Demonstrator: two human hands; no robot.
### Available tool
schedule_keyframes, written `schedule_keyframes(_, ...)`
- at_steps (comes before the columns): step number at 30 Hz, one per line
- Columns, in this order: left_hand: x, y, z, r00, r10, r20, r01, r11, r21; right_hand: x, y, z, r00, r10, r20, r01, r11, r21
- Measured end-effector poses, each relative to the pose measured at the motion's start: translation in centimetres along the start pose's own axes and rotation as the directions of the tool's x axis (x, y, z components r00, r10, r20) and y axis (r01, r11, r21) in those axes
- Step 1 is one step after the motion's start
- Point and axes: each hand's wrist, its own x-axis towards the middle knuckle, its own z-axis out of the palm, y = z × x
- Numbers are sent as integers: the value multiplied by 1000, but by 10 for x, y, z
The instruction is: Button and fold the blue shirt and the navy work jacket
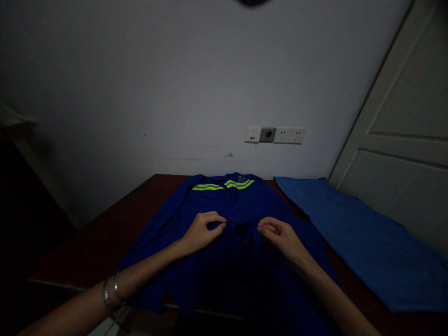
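Note:
A dark blue work jacket [210, 203] with yellow-green reflective stripes across its chest lies spread over the table, its collar toward the wall. My left hand [205, 228] pinches the jacket's cloth near the middle of its front, thumb against fingertips. A short way to the right, my right hand [280, 233] pinches another bit of the same jacket. Between the two hands the cloth is slightly lifted and bunched. The lower part of the jacket hangs in deep shadow over the table's near edge, so its details are hidden.
The dark red table [105, 233] stands against a pale wall [140, 84]. A lighter blue folded cloth [360, 233] lies on the right side. Wall sockets [289, 136] sit above the table, a panelled door [402, 135] is at the right, and a dark piece of furniture [21, 186] stands at the left.

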Motion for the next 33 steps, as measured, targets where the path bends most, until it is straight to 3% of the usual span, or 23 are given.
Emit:
schedule_keyframes(4, -1, 3, 4, 999, 36, 39, -36, 999, -16, -3, 3, -7, 994, 105, 2, -105, 990, 91)
schedule_keyframes(8, -2, 3, 8, 995, 53, 87, -53, 999, -8, -4, 11, -11, 991, 131, 36, -130, 991, -17)
schedule_keyframes(14, -3, 2, 15, 991, 57, 120, -58, 998, -1, -1, 26, -8, 998, -9, 69, 34, 925, -377)
schedule_keyframes(20, -6, 4, 16, 991, 43, 130, -42, 999, -12, -8, 23, 6, 966, -176, 187, 253, 785, -566)
schedule_keyframes(27, -10, 4, 18, 987, 53, 150, -49, 998, -30, -4, 18, 9, 960, -224, 168, 266, 535, -802)
schedule_keyframes(30, -10, 5, 20, 986, 57, 159, -49, 997, -52, 2, 12, 8, 965, -179, 190, 255, 506, -824)
schedule_keyframes(33, -10, 7, 21, 985, 44, 165, -35, 998, -56, 8, 5, 9, 965, -143, 221, 263, 573, -776)
